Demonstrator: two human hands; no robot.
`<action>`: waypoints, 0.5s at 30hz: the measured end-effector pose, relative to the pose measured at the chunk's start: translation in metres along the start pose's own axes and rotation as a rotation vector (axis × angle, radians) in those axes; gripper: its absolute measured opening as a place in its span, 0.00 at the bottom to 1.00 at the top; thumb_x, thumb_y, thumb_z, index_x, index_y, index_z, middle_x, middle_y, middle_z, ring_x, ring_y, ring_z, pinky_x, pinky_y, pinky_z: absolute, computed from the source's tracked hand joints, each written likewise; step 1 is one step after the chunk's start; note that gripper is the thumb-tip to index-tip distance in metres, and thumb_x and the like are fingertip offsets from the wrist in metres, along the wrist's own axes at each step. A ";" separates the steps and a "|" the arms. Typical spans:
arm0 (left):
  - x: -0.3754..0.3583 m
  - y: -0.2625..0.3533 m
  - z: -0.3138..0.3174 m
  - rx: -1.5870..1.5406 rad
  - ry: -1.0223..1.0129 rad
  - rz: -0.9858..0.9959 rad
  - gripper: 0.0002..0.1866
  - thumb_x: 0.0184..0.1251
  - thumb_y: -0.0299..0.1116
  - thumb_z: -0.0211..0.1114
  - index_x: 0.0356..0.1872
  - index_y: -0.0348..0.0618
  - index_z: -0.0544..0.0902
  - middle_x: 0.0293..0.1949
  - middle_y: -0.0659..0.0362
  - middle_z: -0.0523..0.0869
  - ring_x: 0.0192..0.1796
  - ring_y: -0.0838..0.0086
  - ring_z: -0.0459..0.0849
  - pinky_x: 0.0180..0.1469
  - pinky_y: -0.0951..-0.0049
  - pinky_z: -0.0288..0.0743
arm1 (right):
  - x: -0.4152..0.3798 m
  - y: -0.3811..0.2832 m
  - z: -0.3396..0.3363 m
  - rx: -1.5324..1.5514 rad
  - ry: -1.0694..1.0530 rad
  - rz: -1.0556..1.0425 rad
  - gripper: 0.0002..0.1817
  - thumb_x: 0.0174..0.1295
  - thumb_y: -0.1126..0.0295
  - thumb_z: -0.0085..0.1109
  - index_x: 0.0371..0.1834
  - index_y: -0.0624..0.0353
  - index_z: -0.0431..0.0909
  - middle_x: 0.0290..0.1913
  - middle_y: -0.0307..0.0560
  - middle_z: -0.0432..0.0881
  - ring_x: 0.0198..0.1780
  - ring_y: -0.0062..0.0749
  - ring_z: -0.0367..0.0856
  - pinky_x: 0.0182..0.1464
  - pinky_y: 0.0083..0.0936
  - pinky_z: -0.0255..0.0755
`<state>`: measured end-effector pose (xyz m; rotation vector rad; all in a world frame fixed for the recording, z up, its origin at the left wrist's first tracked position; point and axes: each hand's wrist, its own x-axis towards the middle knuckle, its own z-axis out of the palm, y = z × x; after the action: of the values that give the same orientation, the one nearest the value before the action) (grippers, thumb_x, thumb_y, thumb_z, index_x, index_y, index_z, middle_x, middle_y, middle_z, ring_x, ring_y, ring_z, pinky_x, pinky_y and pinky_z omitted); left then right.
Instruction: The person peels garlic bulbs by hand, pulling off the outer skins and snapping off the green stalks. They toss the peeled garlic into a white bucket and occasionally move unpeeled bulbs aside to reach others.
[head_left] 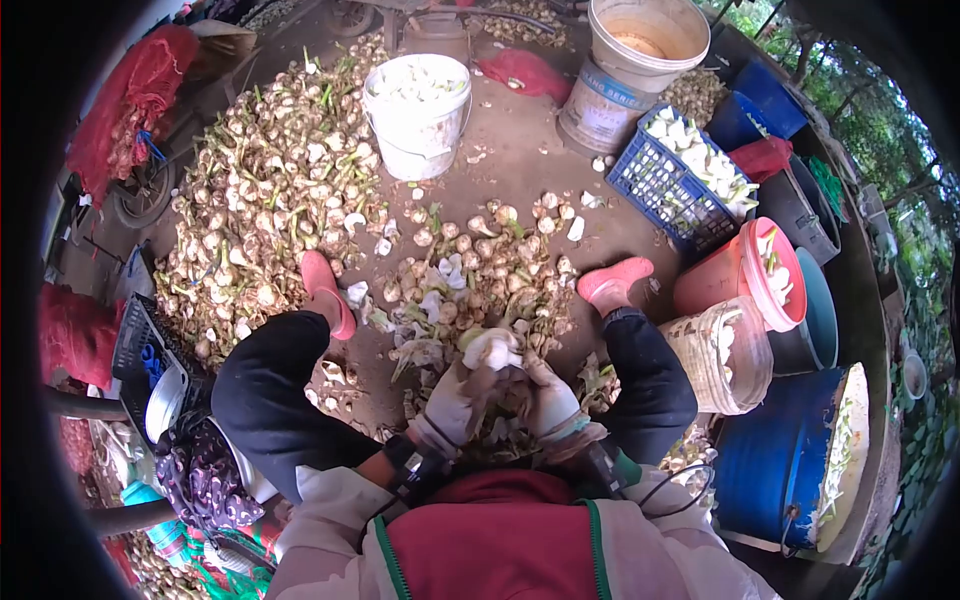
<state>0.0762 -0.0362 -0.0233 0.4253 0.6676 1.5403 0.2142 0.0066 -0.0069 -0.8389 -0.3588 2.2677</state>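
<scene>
A pale, partly peeled garlic bulb (pixel 490 349) is held up between my knees. My left hand (pixel 449 408), in a white glove, is closed around its near left side. Close by on the right, my gloved right hand (pixel 555 403) has its fingers curled together beside the bulb; what they pinch is hidden. Brown dry garlic skin (pixel 503 396) hangs between both hands. Just beyond them lies a small pile of unpeeled garlic bulbs (pixel 492 262) with loose skins, between my pink shoes.
A large garlic heap (pixel 270 190) spreads at the left. Ahead stands a white bucket (pixel 415 140) of peeled garlic. On the right are a blue crate (pixel 665 205), a pink bucket (pixel 715 280), a whitish basket (pixel 690 360) and a blue drum (pixel 775 455). A black crate (pixel 140 345) sits left.
</scene>
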 end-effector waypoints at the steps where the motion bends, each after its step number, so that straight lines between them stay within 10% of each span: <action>1: 0.001 -0.001 0.002 -0.020 -0.028 -0.113 0.25 0.65 0.29 0.64 0.62 0.41 0.69 0.52 0.60 0.79 0.53 0.70 0.80 0.57 0.66 0.76 | 0.005 0.003 -0.009 -0.061 0.048 -0.043 0.18 0.72 0.57 0.49 0.55 0.59 0.73 0.42 0.46 0.83 0.38 0.32 0.83 0.39 0.23 0.76; 8: 0.020 -0.018 -0.022 -0.004 0.220 -0.213 0.21 0.63 0.20 0.64 0.57 0.39 0.72 0.46 0.54 0.82 0.44 0.66 0.84 0.48 0.67 0.80 | 0.014 0.009 -0.020 -0.398 0.257 -0.170 0.11 0.69 0.67 0.56 0.49 0.62 0.78 0.37 0.41 0.83 0.34 0.20 0.79 0.36 0.18 0.73; 13: 0.032 -0.020 -0.043 -0.305 -0.006 -0.057 0.26 0.67 0.21 0.59 0.66 0.40 0.68 0.45 0.51 0.81 0.44 0.66 0.82 0.51 0.63 0.79 | 0.012 -0.037 -0.053 -1.152 0.415 -0.586 0.07 0.62 0.78 0.59 0.42 0.62 0.81 0.34 0.39 0.83 0.36 0.18 0.78 0.40 0.20 0.74; 15: 0.044 0.025 -0.016 -0.445 0.242 0.075 0.21 0.65 0.21 0.60 0.59 0.36 0.71 0.44 0.53 0.80 0.47 0.67 0.81 0.50 0.69 0.80 | -0.007 -0.078 -0.072 -1.483 0.484 -0.844 0.05 0.61 0.78 0.59 0.39 0.62 0.82 0.33 0.43 0.83 0.36 0.23 0.80 0.39 0.22 0.74</action>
<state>0.0428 0.0054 -0.0250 -0.0742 0.4754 1.7707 0.3049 0.0601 -0.0216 -1.4423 -1.8036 0.6901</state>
